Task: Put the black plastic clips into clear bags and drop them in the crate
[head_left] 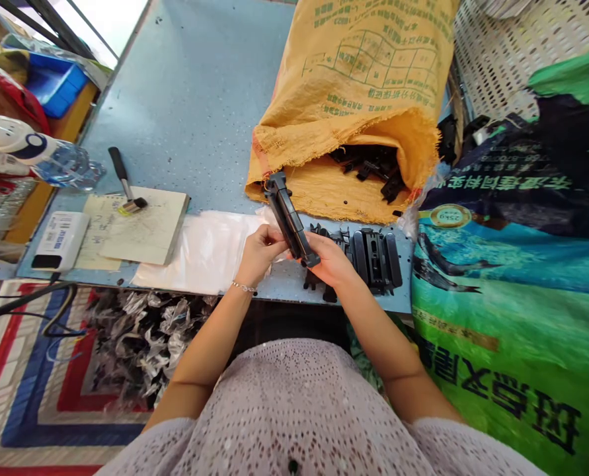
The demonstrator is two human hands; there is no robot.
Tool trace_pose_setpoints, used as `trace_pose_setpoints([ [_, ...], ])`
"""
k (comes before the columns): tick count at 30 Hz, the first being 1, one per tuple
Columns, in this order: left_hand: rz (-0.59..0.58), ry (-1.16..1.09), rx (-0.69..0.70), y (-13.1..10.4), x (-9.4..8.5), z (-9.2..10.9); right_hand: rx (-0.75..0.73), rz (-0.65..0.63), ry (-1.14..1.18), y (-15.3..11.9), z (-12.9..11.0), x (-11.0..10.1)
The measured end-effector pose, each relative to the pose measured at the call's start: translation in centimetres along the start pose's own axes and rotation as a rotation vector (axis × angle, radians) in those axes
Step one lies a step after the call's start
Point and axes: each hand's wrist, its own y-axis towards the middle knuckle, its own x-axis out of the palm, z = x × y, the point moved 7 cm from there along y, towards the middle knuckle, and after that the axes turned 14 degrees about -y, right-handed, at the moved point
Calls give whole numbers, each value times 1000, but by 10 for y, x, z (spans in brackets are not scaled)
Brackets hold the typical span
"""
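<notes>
A long black plastic part (290, 218) with a wider crosspiece at each end is held up at a slant over the table's front edge. My right hand (330, 260) grips its lower end from the right. Against its left side, the fingers of my left hand (263, 251) are pinched together; whether they hold something small is hidden. Several similar black parts (375, 260) lie side by side on the table just right of my right hand. Clear plastic bags (202, 250) lie flat to the left of my left hand.
An open yellow woven sack (353, 125) with black parts inside lies behind my hands. A brush (125, 182) rests on a notepad (148, 228), near a white box (60, 241) and a water bottle (71, 162). A green-blue sack (512, 277) stands at the right.
</notes>
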Motion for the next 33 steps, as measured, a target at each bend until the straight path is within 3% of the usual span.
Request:
trace_pose_setpoints([
  [2,30,-66,-24,2,-4,7,-21,45,-2,1,-7,-6],
  [5,84,-91,123,6,-17,32,-33,94,46,-1,-16,-20],
  [8,77,30,279,6,-21,51,-28,110,84,-3,-21,-29],
  [10,38,187,339,4,-11,55,-22,95,103,0,-21,-29],
  [12,-38,350,357,2,6,52,-5,74,132,4,-17,-24],
  [15,-117,396,240,4,24,34,31,70,178,12,-8,-18],
  [19,-15,202,47,16,18,9,9,47,152,14,-4,-17],
  [22,6,160,19,24,14,1,-33,35,122,11,-7,-18],
  [26,-1,171,135,29,17,4,-70,50,134,10,-12,-18],
  [29,45,201,238,32,9,13,-76,86,139,10,-16,-25],
  [31,24,367,396,32,4,26,-83,103,156,7,-19,-34],
  [33,-72,637,557,31,6,37,-105,119,140,3,-26,-43],
])
